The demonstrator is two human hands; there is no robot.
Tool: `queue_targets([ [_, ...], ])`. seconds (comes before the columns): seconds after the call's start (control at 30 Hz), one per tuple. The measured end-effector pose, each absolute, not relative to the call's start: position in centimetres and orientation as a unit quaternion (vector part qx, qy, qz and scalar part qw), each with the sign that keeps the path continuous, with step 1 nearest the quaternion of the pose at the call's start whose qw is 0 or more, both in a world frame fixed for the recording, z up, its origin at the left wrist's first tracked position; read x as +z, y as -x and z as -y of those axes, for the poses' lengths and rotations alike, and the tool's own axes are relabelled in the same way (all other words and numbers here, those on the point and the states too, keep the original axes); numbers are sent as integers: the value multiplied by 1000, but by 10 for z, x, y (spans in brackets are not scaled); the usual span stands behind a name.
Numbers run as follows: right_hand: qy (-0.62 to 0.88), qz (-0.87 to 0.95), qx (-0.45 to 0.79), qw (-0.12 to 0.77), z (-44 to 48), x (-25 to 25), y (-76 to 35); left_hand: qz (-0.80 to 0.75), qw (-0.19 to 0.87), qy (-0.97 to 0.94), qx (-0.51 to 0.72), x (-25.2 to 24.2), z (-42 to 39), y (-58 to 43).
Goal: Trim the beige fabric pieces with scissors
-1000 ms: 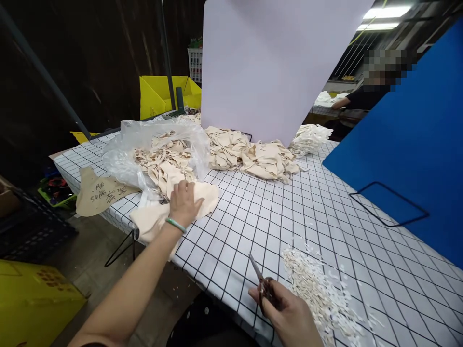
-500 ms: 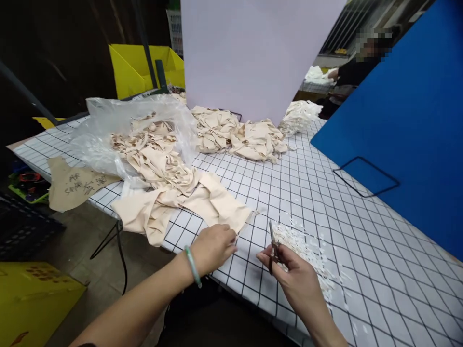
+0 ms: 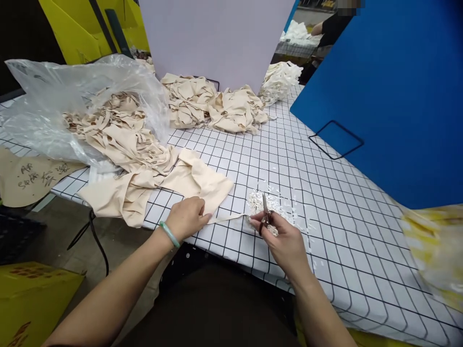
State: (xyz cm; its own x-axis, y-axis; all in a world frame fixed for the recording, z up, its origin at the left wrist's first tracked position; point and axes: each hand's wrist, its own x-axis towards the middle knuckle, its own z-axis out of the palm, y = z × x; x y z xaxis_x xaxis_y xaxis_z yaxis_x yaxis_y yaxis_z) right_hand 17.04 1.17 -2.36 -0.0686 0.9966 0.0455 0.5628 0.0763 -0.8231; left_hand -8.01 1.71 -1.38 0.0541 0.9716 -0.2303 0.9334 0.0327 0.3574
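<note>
My left hand (image 3: 188,218), with a green bangle on the wrist, pinches the near edge of a beige fabric piece (image 3: 202,180) lying on the checked table (image 3: 325,202). A thin strip of that fabric runs to my right hand (image 3: 280,236), which grips small scissors (image 3: 265,215) with the blades pointing up, and also pinches the strip's end. Behind the scissors lies a small heap of white trimmings (image 3: 269,202). More beige pieces spill from a clear plastic bag (image 3: 54,106) at the left.
Two beige fabric heaps (image 3: 213,103) and a white heap (image 3: 278,82) lie at the back by a pale upright board (image 3: 217,33). A blue panel (image 3: 390,91) walls the right side. Yellow bins stand left. Another person sits beyond, top right.
My left hand has pulled the fabric piece nearer the table edge and pinched it. My right hand with the scissors has moved in to the strip's end. The view has tilted down.
</note>
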Motion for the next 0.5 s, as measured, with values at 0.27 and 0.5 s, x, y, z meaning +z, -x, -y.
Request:
queue_targets([
  [0.27, 551, 746, 178, 328, -21, -53, -201, -718, 177, -672, 45, -10, -1, 85],
  [0.5, 393, 857, 113, 315, -34, -49, -174, -645, 425, -609, 179, -9, 30, 78],
])
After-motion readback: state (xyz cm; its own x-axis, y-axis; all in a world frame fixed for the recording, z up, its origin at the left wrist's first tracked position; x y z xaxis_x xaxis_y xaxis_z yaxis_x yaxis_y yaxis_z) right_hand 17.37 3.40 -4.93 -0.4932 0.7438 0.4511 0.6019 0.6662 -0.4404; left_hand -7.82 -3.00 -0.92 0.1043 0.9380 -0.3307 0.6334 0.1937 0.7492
